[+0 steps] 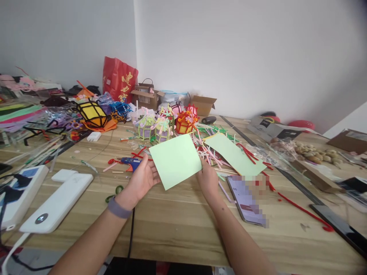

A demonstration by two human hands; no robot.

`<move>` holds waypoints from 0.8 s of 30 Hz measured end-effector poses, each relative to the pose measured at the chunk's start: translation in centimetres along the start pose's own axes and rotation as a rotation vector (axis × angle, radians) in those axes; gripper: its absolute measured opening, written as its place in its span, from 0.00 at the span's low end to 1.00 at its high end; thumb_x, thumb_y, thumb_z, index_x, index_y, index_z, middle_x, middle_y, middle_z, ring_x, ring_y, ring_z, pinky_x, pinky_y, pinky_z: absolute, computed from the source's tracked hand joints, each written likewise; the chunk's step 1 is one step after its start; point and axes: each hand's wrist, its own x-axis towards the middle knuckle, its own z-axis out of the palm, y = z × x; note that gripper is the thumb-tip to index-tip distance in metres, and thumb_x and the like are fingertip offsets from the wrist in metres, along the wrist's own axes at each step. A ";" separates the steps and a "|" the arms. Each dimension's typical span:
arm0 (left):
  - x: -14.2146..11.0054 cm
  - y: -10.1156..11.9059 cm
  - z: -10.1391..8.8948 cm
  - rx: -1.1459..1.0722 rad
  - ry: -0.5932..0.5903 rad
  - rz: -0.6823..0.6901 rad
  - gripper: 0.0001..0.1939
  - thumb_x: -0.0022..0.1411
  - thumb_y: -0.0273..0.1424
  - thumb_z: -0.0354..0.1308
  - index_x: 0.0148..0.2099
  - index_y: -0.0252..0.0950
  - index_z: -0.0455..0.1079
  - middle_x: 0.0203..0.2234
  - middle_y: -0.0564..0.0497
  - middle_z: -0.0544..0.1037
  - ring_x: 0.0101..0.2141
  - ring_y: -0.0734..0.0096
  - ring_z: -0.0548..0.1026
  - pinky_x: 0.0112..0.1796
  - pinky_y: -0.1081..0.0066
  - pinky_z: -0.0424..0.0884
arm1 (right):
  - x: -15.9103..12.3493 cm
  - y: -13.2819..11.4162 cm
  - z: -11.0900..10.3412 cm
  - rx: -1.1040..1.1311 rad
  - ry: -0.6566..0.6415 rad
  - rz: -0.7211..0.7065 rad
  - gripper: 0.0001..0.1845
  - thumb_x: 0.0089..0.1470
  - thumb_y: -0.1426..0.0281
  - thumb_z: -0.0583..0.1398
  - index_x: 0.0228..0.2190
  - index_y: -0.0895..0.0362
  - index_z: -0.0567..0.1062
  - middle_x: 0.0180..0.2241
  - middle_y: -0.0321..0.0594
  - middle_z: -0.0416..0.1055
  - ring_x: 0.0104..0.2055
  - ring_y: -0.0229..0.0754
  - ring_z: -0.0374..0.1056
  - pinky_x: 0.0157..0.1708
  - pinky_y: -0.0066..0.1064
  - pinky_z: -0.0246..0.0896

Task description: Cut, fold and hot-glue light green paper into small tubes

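Head view: smooth, rectangular green sheet (175, 162)

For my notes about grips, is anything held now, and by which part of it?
A light green sheet: the right hand holds its lower right corner. The left hand is at its left edge; whether it grips is unclear.

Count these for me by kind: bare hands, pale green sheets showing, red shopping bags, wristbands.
Hands: 2, left hand and right hand
Pale green sheets showing: 2, held sheet and lying sheet
Red shopping bag: 1
Wristband: 1
Total: 6
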 end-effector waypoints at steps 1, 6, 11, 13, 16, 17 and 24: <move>-0.1 0.0 0.0 0.011 -0.024 0.007 0.22 0.58 0.49 0.59 0.41 0.34 0.73 0.35 0.45 0.81 0.33 0.65 0.78 0.29 0.71 0.72 | 0.1 0.1 -0.2 -0.024 0.007 0.021 0.30 0.52 0.78 0.50 0.57 0.54 0.70 0.38 0.52 0.78 0.41 0.57 0.73 0.35 0.36 0.60; 0.2 -0.6 -0.5 0.117 -0.059 0.039 0.11 0.46 0.28 0.72 0.31 0.30 0.74 0.23 0.52 0.77 0.21 0.79 0.69 0.20 0.80 0.60 | 0.6 0.6 0.3 0.187 0.056 -0.047 0.28 0.51 0.75 0.51 0.53 0.56 0.72 0.41 0.50 0.78 0.44 0.54 0.71 0.41 0.38 0.61; 1.2 -0.8 -1.5 0.029 -0.014 0.087 0.07 0.52 0.25 0.68 0.34 0.32 0.75 0.25 0.53 0.76 0.23 0.80 0.70 0.22 0.80 0.61 | -0.6 -0.6 2.4 0.893 -0.145 -0.035 0.18 0.46 0.68 0.56 0.40 0.55 0.76 0.40 0.42 0.78 0.41 0.48 0.70 0.43 0.37 0.65; 1.3 -0.9 -1.5 -0.028 -0.049 0.078 0.06 0.53 0.24 0.67 0.34 0.33 0.75 0.26 0.53 0.77 0.25 0.77 0.72 0.26 0.77 0.66 | -1.5 -1.6 3.0 1.113 -0.294 0.058 0.16 0.45 0.65 0.59 0.37 0.55 0.77 0.35 0.40 0.77 0.36 0.45 0.70 0.38 0.34 0.66; 1.2 -1.1 -1.0 -0.101 -0.113 0.085 0.05 0.53 0.23 0.65 0.34 0.34 0.74 0.28 0.51 0.78 0.30 0.74 0.75 0.34 0.73 0.72 | -2.7 -2.9 3.2 1.302 -0.407 0.146 0.14 0.41 0.63 0.65 0.32 0.55 0.77 0.29 0.37 0.75 0.30 0.40 0.67 0.30 0.29 0.63; 1.1 -1.1 -0.8 -0.116 -0.125 0.088 0.05 0.53 0.23 0.65 0.35 0.34 0.74 0.30 0.51 0.79 0.32 0.73 0.76 0.37 0.72 0.73 | -3.1 -3.2 3.1 1.345 -0.434 0.165 0.13 0.39 0.63 0.66 0.31 0.55 0.77 0.26 0.35 0.73 0.27 0.38 0.65 0.27 0.28 0.62; 0.5 -1.2 -0.2 -0.108 -0.179 0.063 0.08 0.54 0.21 0.63 0.38 0.34 0.74 0.34 0.49 0.80 0.37 0.69 0.78 0.45 0.67 0.73 | -3.9 -3.7 2.8 1.381 -0.597 0.272 0.16 0.33 0.65 0.67 0.29 0.56 0.73 0.18 0.30 0.68 0.16 0.31 0.59 0.15 0.22 0.51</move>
